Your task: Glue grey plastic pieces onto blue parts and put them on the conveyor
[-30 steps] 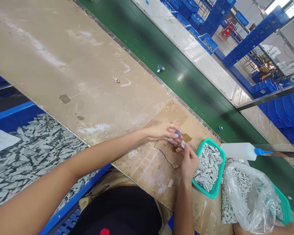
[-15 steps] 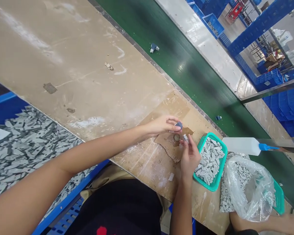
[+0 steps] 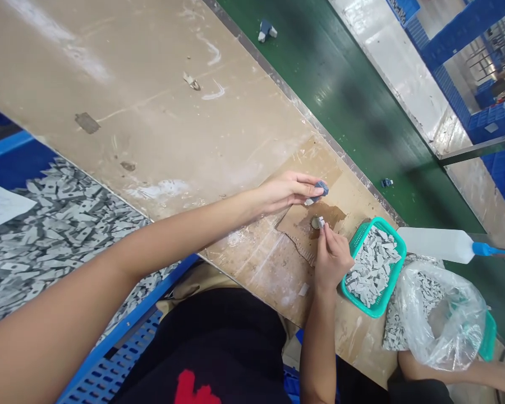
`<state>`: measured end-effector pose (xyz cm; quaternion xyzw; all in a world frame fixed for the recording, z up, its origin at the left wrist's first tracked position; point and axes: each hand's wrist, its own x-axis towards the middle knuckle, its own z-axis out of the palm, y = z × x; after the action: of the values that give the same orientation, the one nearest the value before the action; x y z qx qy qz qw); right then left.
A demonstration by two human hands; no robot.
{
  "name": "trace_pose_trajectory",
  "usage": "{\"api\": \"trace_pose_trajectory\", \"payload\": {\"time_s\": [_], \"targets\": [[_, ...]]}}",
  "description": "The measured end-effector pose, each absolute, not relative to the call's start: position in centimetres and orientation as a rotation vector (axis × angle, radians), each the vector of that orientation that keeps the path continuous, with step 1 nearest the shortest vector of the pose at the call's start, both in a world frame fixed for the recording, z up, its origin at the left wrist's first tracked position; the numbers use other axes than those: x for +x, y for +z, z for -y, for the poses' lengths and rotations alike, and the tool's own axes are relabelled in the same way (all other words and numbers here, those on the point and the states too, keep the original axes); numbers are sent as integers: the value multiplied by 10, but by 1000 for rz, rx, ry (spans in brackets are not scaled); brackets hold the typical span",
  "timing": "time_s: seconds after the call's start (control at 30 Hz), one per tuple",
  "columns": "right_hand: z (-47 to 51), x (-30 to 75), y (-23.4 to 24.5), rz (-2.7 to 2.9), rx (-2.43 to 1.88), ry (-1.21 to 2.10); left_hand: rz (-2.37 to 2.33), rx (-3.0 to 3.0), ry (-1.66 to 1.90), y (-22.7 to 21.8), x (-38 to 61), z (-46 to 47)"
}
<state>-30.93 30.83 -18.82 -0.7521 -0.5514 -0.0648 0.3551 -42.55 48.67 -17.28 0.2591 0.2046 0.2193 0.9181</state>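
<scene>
My left hand (image 3: 287,191) pinches a small blue and white part (image 3: 318,191) above a stained piece of cardboard (image 3: 307,224) on the bench. My right hand (image 3: 332,255) is closed on a small grey piece (image 3: 321,223) and presses its tip at a small round cap (image 3: 315,222) on the cardboard's brown stain. A teal basket (image 3: 393,233) of several grey pieces stands just right of my right hand.
A white squeeze bottle (image 3: 441,244) with a blue nozzle lies beyond the basket. A clear plastic bag (image 3: 441,314) of grey pieces sits further right, above another person's arm (image 3: 467,371). A blue bin (image 3: 46,235) of grey pieces is at left. The green conveyor (image 3: 362,101) carries small blue parts (image 3: 265,31).
My left hand has drawn the blue part up and away from my right hand. My right hand has lowered its grey piece onto the round cap. The view has shifted.
</scene>
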Motion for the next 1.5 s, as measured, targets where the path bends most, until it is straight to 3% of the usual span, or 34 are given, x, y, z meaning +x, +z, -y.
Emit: {"api": "trace_pose_trajectory", "payload": {"time_s": [0.5,0.93,1.5], "targets": [[-309,-311,-185,1522,-1894,-225,-462,616,457,-169,-427,-486],[-306,-320,-170,1112,-1754,-158,-400,1049,343,-178,-418,-455],[-300,-316,-166,1387,-1696,-70,-526,1205,445,-164,-424,-436]]}}
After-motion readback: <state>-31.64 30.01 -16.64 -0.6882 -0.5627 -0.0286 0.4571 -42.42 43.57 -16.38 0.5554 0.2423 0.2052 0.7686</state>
